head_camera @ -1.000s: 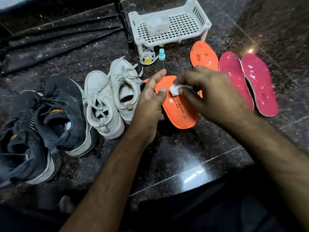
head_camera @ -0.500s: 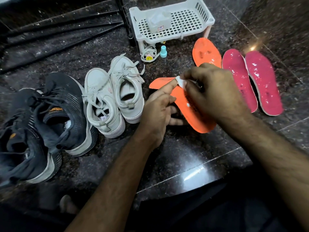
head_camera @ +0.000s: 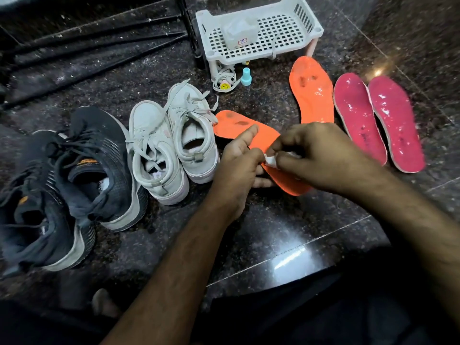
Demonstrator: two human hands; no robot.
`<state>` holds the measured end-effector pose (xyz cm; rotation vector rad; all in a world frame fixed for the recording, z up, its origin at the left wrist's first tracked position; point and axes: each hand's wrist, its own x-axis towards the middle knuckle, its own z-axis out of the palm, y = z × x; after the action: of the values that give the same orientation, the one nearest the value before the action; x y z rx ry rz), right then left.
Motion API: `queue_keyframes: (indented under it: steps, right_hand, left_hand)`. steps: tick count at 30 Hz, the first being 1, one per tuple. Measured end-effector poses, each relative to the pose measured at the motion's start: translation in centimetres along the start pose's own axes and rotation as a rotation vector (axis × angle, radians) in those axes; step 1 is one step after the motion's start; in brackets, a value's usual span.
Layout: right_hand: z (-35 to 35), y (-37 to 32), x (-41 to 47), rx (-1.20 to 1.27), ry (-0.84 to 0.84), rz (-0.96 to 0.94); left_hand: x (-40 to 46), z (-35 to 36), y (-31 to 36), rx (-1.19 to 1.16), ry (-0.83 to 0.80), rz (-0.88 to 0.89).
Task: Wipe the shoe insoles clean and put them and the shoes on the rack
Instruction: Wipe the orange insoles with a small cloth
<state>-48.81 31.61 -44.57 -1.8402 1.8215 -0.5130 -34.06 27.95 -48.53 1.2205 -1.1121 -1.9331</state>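
My left hand (head_camera: 239, 163) grips an orange insole (head_camera: 234, 127) from its left edge, thumb on top, fingers under it. Against the middle of that insole my right hand (head_camera: 321, 155) pinches a small white wipe (head_camera: 270, 159). A second orange insole (head_camera: 312, 92) lies flat beyond my hands. Two pink insoles (head_camera: 359, 120) (head_camera: 395, 123) lie side by side to the right. A pair of white sneakers (head_camera: 171, 143) stands left of my hands, and a pair of dark sneakers (head_camera: 67, 180) further left. The white plastic rack (head_camera: 258, 33) stands at the back.
On the rack sits a white wipe packet (head_camera: 240, 33). In front of the rack lie a bundle of laces (head_camera: 224, 80) and a small blue bottle (head_camera: 246, 77). Black metal rods (head_camera: 94, 38) lie at the back left on the dark stone floor.
The held insole has turned so its toe points left and away, showing a dirt-marked side. My right hand has slid the wipe down toward the insole's middle.
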Motion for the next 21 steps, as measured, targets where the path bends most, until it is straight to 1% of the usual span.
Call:
queue_keyframes:
  steps: [1, 2, 3, 4, 5, 6, 7, 8, 9, 10, 11, 12, 13, 15, 16, 17, 18, 19, 20, 21]
  right_hand:
    - [-0.2, 0.2, -0.1, 0.048, 0.025, 0.033]
    - [-0.3, 0.4, -0.2, 0.032, 0.096, 0.028]
    - [-0.3, 0.5, 0.0, -0.043, 0.169, 0.011]
    - [-0.1, 0.4, 0.1, -0.120, 0.188, 0.000]
    - [0.2, 0.2, 0.1, -0.156, 0.142, -0.021]
    - [0.4, 0.0, -0.1, -0.144, 0.056, -0.043]
    - [0.4, -0.2, -0.3, -0.099, -0.033, -0.056]
    - [0.1, -0.3, -0.6, -0.024, -0.086, -0.038]
    - [-0.3, -0.2, -0.8, 0.072, -0.077, 0.002]
    - [-0.5, 0.1, -0.9, 0.143, 0.001, 0.038]
    - [-0.6, 0.4, -0.8, 0.134, 0.110, 0.049]
    - [-0.5, 0.5, -0.6, 0.054, 0.190, 0.053]
    - [-0.2, 0.5, -0.4, -0.029, 0.196, 0.064]
    - [0.3, 0.7, -0.4, -0.073, 0.046, 0.082]
    - [0.2, 0.8, -0.5, -0.021, -0.046, 0.092]
    - [-0.2, 0.9, -0.7, 0.064, -0.096, 0.108]
    - [-0.7, 1.1, -0.7, 0.158, -0.073, 0.130]
    - [-1.0, 1.3, -0.6, 0.215, 0.014, 0.156]
    - [-1.0, 1.4, -0.5, 0.177, 0.130, 0.158]
    - [-0.9, 1.1, -0.5, 0.057, 0.210, 0.149]
  left_hand:
    - [0.0, 0.1, 0.0, -0.007, 0.001, 0.003]
    - [0.1, 0.2, 0.1, -0.023, -0.001, 0.012]
    - [0.2, 0.1, 0.1, -0.037, -0.001, 0.020]
    - [0.3, 0.1, 0.2, -0.046, -0.002, 0.025]
    - [0.4, 0.0, 0.1, -0.036, 0.002, 0.026]
    - [0.3, 0.0, 0.0, -0.021, -0.001, 0.023]
    - [0.1, 0.1, -0.1, -0.008, -0.009, 0.019]
    - [-0.1, 0.2, -0.1, -0.006, -0.021, 0.019]
    - [-0.2, 0.3, -0.1, -0.008, -0.034, 0.024]
    - [-0.1, 0.4, -0.1, -0.014, -0.045, 0.040]
    - [0.1, 0.4, -0.1, -0.019, -0.050, 0.060]
    - [0.3, 0.3, -0.1, -0.023, -0.049, 0.079]
    - [0.4, 0.2, -0.2, -0.018, -0.038, 0.090]
    - [0.3, 0.2, -0.5, 0.018, -0.017, 0.093]
    - [0.2, 0.2, -0.6, 0.038, -0.016, 0.089]
    - [0.1, 0.3, -0.7, 0.049, -0.019, 0.088]
    - [0.0, 0.4, -0.7, 0.049, -0.023, 0.089]
    - [0.1, 0.4, -0.7, 0.046, -0.022, 0.090]
    - [0.3, 0.3, -0.7, 0.039, -0.019, 0.090]
    - [0.4, 0.3, -0.7, 0.031, -0.014, 0.088]
